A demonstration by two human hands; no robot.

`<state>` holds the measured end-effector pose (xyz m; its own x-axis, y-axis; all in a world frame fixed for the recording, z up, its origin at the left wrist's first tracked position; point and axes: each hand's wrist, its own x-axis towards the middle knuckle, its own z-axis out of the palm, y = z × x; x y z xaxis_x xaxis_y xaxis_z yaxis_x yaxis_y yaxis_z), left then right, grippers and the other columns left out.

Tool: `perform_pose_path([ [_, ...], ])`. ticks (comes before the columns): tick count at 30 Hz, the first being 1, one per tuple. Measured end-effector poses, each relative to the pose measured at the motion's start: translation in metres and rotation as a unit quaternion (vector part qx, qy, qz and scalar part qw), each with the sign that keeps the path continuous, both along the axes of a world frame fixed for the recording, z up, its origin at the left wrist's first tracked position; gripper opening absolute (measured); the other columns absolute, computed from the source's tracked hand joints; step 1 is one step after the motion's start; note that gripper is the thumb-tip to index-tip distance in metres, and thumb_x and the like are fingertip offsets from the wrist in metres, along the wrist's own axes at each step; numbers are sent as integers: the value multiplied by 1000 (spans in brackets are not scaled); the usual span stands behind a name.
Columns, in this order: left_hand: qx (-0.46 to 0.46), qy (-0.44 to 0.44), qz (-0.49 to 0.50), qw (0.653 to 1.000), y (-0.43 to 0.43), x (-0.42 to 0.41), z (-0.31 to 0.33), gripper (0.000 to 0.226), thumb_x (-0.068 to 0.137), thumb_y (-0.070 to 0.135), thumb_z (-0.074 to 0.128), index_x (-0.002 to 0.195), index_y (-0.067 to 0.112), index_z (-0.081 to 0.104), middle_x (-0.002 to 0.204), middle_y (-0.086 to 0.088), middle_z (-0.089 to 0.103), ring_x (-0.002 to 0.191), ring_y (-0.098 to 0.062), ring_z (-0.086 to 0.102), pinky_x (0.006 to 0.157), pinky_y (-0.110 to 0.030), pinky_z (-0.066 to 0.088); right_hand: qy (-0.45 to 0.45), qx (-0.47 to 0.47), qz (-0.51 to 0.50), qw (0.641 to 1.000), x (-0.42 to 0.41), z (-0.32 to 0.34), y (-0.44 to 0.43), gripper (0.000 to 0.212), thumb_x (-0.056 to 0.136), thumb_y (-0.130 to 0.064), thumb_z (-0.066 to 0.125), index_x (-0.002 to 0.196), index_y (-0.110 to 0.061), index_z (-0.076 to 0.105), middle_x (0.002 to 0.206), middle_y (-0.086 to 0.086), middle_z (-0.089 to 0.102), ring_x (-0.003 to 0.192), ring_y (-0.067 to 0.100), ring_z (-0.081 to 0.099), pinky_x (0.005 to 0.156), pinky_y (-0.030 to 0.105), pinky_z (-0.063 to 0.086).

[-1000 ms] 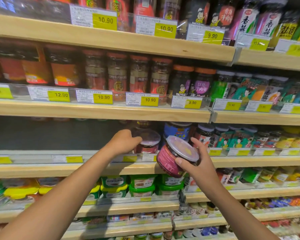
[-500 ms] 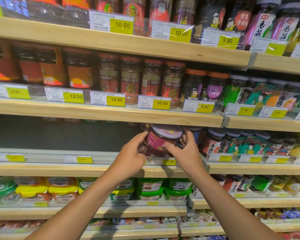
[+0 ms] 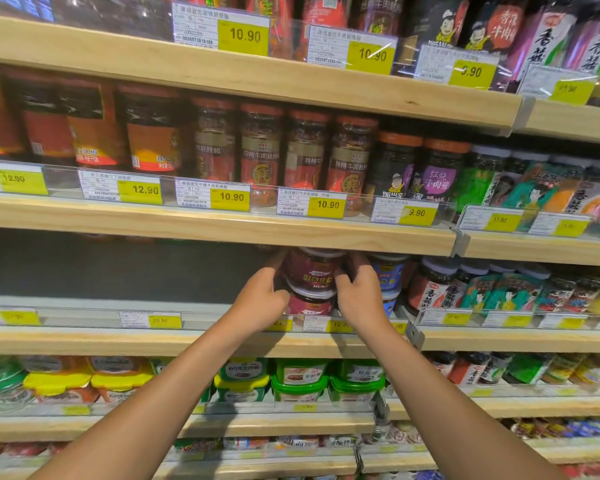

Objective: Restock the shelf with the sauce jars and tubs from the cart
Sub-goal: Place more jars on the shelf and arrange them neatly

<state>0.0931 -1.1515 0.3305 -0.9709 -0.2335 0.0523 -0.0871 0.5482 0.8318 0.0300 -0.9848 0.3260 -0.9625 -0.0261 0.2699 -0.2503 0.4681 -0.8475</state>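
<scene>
Dark-red upper tub [image 3: 313, 273], held between both hands and stacked on a lower tub [image 3: 309, 304] of the same kind. The pair stands near the front of the shelf [image 3: 84, 341], directly behind the clear price rail [image 3: 160, 319] and close under the wooden board above [image 3: 222, 233].

Left hand [image 3: 262, 297]: fingers curled round the left wall of the upper tub, about level with the seam between the two tubs. Right hand [image 3: 359, 292]: fingers wrapped round the right wall. The fingertips of both hands pass behind the tub and are hidden.

Just right of the stack stand blue tubs [image 3: 388, 275], beside the right hand; whether they touch the stack cannot be told. To the left, grey shelf floor shows as far as the frame edge. The cart is out of view.

Step in hand, as judged: seating the upper tub squarely on the lower one. Its label faces front and it looks level, so placement appears close to done.

Next move, as judged: loosen both grips together and draw the hands straight back to the near side. They should stay low enough to miss the board above and should not nudge the upper tub, since a tub resting on a smooth lid could slide. Further stock would then come from the cart.
</scene>
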Motion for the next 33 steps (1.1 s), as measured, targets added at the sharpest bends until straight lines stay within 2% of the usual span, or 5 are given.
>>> perform_pose_path([
  [15, -51, -4, -45, 998, 5, 8, -1, 43, 97, 11, 52, 140, 9, 44, 110, -2, 53, 95, -18, 53, 85, -40, 48, -5, -29, 15, 999, 9, -8, 3, 14, 99, -21, 52, 106, -8, 51, 71, 8, 52, 60, 15, 46, 57, 35, 39],
  [19, -90, 26, -33, 995, 4, 13, -4, 49, 97, 17, 53, 145, 13, 41, 110, 2, 48, 91, -17, 55, 79, -33, 42, -15, -41, 40, 998, 8, -12, 9, 32, 94, -34, 60, 119, -16, 52, 108, 8, 66, 97, 19, 64, 87, 48, 54],
  [24, -174, 139, -24, 975, 10, 21, -24, 58, 96, 17, 56, 150, 19, 36, 120, 1, 47, 107, -16, 50, 93, -37, 46, -20, -100, 112, 988, 27, -8, 28, 54, 95, -25, 64, 143, -20, 41, 133, -20, 47, 127, 3, 41, 112, 28, 37],
  [27, -264, 190, -7, 946, 24, 26, -41, 69, 96, 26, 60, 157, 30, 27, 154, -5, 35, 147, -25, 23, 120, -43, 27, 21, -37, 109, 993, 42, -13, 56, 65, 94, -32, 65, 150, -27, 33, 145, -19, 37, 135, 3, 37, 115, 31, 35],
  [33, -404, 247, -68, 878, 104, 45, -63, 73, 90, 36, 65, 155, 26, 34, 166, -8, 22, 156, -32, 9, 122, -56, 21, 171, 231, 61, 956, 70, -49, 153, 72, 93, -48, 58, 154, -36, 20, 163, -12, 9, 151, 13, 7, 119, 36, 19],
])
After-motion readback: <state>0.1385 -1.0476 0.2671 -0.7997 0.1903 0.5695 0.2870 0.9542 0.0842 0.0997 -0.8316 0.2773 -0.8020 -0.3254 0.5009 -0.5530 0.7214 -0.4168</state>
